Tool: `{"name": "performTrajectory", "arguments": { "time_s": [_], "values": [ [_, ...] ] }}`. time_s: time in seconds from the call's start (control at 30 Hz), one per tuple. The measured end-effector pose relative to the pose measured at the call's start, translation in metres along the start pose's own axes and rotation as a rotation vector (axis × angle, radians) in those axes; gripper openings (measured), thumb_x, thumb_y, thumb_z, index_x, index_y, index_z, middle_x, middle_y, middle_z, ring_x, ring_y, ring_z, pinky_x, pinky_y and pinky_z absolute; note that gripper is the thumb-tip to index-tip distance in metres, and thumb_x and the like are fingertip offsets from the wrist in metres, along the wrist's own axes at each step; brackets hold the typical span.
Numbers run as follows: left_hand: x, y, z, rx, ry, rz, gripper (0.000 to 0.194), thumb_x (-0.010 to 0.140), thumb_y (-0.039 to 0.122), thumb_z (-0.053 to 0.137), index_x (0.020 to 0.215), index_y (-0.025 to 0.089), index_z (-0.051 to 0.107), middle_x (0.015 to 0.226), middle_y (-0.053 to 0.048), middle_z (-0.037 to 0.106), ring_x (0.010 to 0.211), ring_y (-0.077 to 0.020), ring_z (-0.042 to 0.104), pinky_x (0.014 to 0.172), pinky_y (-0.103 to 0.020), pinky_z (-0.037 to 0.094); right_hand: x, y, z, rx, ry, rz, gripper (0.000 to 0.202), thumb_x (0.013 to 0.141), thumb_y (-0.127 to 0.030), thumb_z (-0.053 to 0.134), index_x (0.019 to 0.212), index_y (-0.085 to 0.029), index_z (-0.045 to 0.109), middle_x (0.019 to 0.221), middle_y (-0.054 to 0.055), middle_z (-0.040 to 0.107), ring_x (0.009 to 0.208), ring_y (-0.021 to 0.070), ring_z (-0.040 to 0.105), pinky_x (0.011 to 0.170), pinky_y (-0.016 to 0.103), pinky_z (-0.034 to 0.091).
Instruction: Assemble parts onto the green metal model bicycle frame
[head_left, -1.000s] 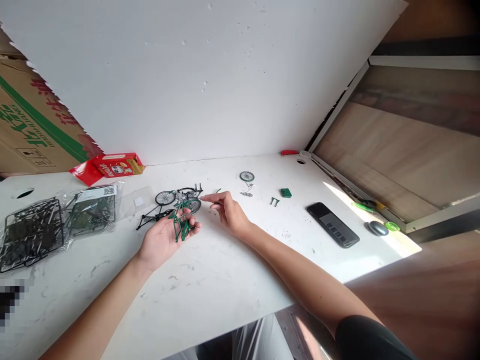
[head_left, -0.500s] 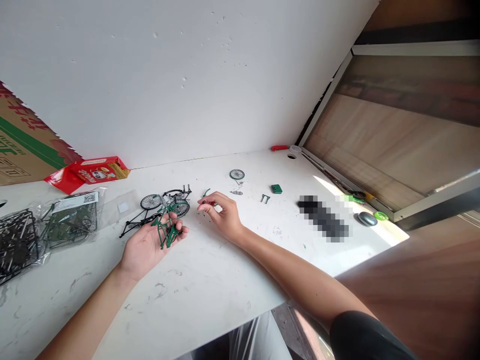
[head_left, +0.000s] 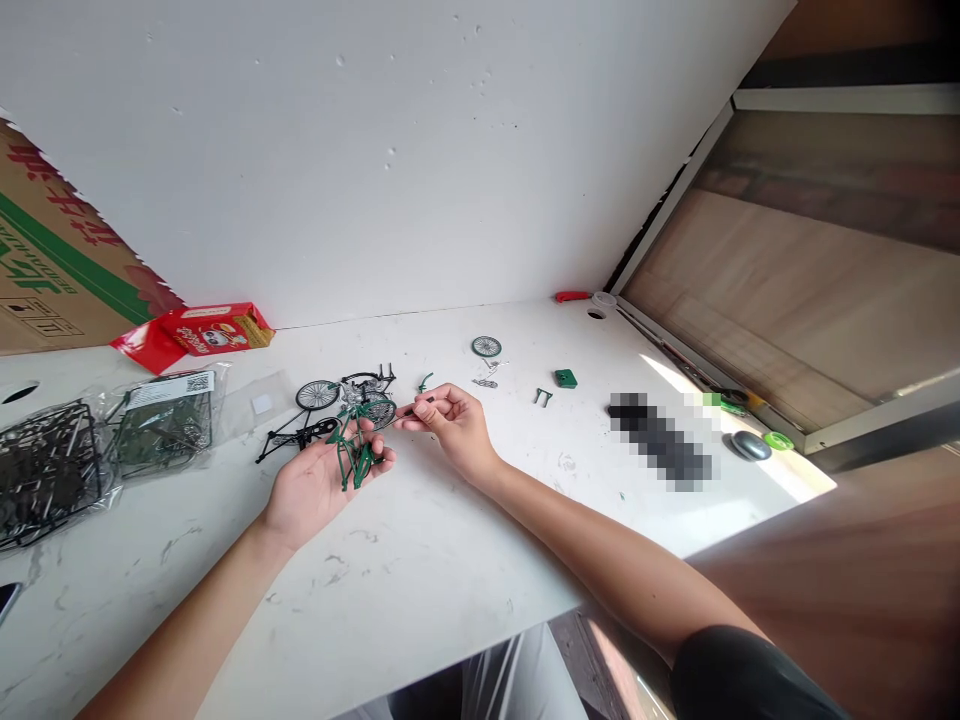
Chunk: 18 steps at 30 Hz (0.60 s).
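Note:
My left hand, palm up, holds a green model bicycle frame between thumb and fingers. Just to its right, my right hand pinches a small dark part, too small to name. Behind the hands lie black bicycle parts with a spoked wheel. Another wheel with a green rim is partly behind the held frame. A small green handlebar-like piece lies just beyond my right fingertips.
Bagged part sprues and a red box are at left, near a cardboard carton. A loose wheel, a green block and a small green bracket lie right of centre. A computer mouse sits near the right edge.
The view has shifted slightly, moving the whole scene to the right. My right fingers have turned and folded further around the small dark part; my left hand still holds the frame.

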<state>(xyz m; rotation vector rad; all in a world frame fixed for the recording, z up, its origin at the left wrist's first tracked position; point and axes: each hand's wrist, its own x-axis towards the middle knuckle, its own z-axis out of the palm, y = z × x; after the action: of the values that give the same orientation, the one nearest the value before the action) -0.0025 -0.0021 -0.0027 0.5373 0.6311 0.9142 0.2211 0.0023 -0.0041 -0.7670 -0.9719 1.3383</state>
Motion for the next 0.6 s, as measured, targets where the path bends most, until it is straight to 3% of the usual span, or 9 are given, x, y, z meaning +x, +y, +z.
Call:
{"name": "performTrajectory", "arguments": {
  "time_s": [0.27,0.6],
  "values": [
    [0.0006,-0.0026,-0.0002,-0.047,0.029,0.009,0.029,0.095,0.026,0.064,0.12,0.016,0.074,0.107,-0.013,0.077,0.104,-0.031,0.074,0.107,-0.054,0.058,-0.0087,0.0048,0.0088,0.076,-0.084,0.104,0.049,0.09,-0.064,0.077,0.102,-0.025,0.051,0.095,0.006,0.084,0.088,0.0217,0.084,0.089,0.039,0.069],
    [0.0011,-0.0024,0.0026,-0.058,0.013,-0.015,0.034,0.094,0.026,0.065,0.125,0.017,0.073,0.102,-0.013,0.076,0.112,-0.0362,0.073,0.111,-0.06,0.054,-0.0076,0.0068,0.0079,0.001,-0.023,0.073,0.043,0.083,-0.058,0.087,0.091,-0.019,0.069,0.082,0.004,0.082,0.073,0.0175,0.08,0.075,0.033,0.069]
  ]
}}
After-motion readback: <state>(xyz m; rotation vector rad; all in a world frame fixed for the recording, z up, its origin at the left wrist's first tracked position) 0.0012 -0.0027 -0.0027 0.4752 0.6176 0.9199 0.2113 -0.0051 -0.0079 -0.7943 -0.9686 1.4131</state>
